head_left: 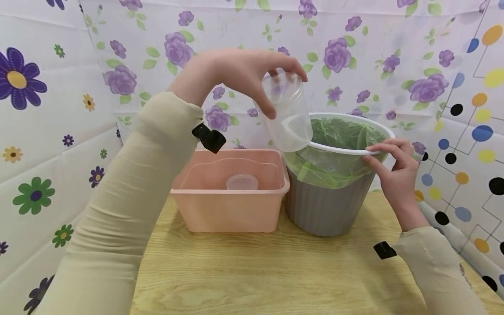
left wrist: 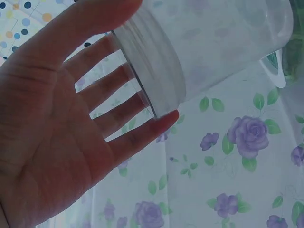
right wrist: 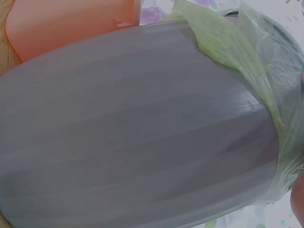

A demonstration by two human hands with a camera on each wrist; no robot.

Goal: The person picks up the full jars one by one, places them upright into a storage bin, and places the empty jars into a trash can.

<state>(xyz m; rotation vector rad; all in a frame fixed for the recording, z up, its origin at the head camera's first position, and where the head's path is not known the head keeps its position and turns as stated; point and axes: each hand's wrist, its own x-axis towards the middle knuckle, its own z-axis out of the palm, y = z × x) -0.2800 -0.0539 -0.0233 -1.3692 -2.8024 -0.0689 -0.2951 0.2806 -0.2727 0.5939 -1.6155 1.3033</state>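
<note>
My left hand [head_left: 244, 72] grips a clear plastic jar [head_left: 285, 118] round its ridged end, with the thumb on one side and the fingers on the other. The jar [left wrist: 218, 42] is tilted, and its far end overlaps the near-left rim of a grey trash can [head_left: 328, 210] in the head view. A translucent green bag [head_left: 338, 164] lines the can and folds over its outside. My right hand [head_left: 397, 170] pinches the can's white rim [head_left: 387, 131] on the right. In the right wrist view the ribbed can [right wrist: 142, 118] fills most of the frame, with only bits of fingers showing.
Left of the can stands a pink plastic basin [head_left: 232, 212] holding a clear round lid-like piece [head_left: 242, 182]. Both containers stand on a wood-grain table [head_left: 252, 271]. A flowered curtain [head_left: 244, 26] hangs behind, with patterned sheets at both sides.
</note>
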